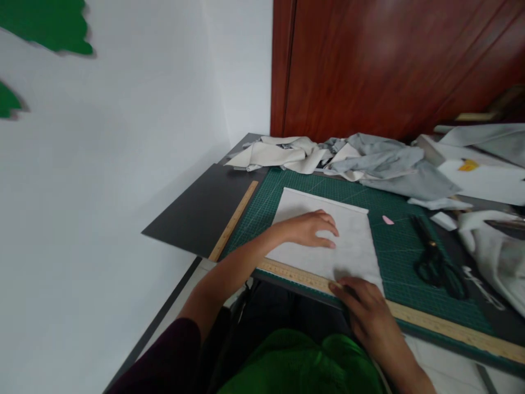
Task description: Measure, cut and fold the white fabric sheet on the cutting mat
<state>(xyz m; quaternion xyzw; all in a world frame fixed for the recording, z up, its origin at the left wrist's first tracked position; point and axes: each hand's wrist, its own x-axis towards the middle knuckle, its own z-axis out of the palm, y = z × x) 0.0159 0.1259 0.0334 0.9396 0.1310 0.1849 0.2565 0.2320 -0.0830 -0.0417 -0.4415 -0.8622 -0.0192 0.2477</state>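
A pale square piece of fabric [353, 241] lies flat on the green cutting mat [394, 251]. My left hand [311, 229] rests palm down on the fabric, fingers spread, holding nothing. My right hand [365, 312] is at the near edge of the fabric, its fingers on the long wooden ruler [443, 325] that runs along the mat's front edge. Whether it grips the ruler or only presses on it is unclear.
A second wooden ruler [233, 221] lies along the mat's left side, next to a dark board [197, 210]. Black scissors [435, 260] and a pink chalk piece [388, 220] sit right of the fabric. Crumpled grey and cream cloth [369, 161] is piled at the back.
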